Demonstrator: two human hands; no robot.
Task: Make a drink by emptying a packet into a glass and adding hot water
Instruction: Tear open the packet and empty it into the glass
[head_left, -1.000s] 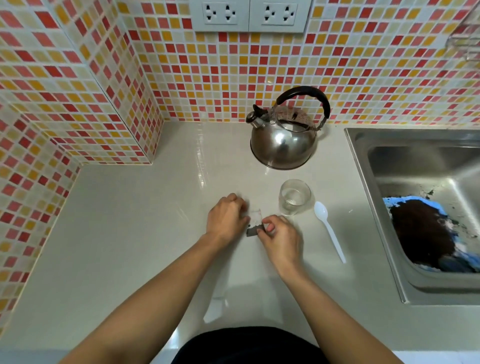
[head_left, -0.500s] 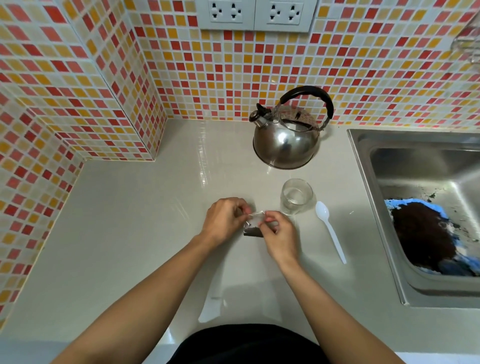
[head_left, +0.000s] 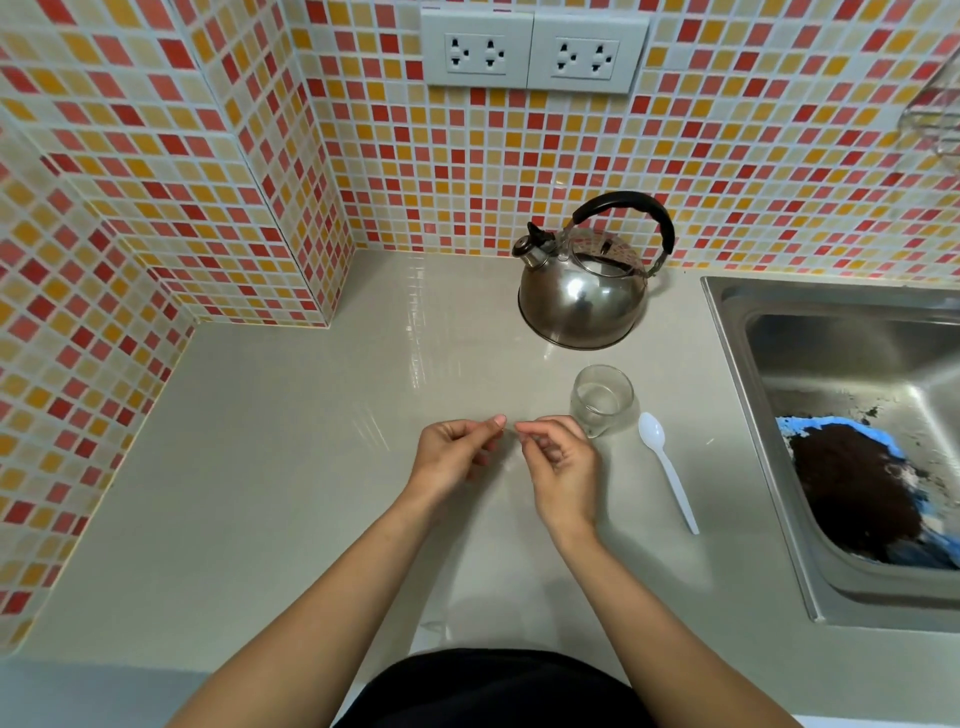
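My left hand (head_left: 457, 457) and my right hand (head_left: 558, 467) are raised side by side over the counter, thumbs and forefingers pinched almost together. Between them they hold a small clear packet (head_left: 511, 451); only a faint sliver of it shows and its dark contents are hidden behind my fingers. A short clear glass (head_left: 602, 400) stands just beyond my right hand, upright and apparently empty. Behind the glass, a steel kettle (head_left: 582, 299) with a black handle sits near the tiled wall.
A white plastic spoon (head_left: 667, 473) lies right of the glass. The steel sink (head_left: 737, 415) on the right holds a blue object covered in dark grounds (head_left: 862, 493). Tiled walls close the back and left; wall sockets (head_left: 535, 52) sit above the kettle.
Both hands have lifted the packet off the counter and turned it, so its dark contents no longer show. The fingertips now pinch at its top, closer to the glass.
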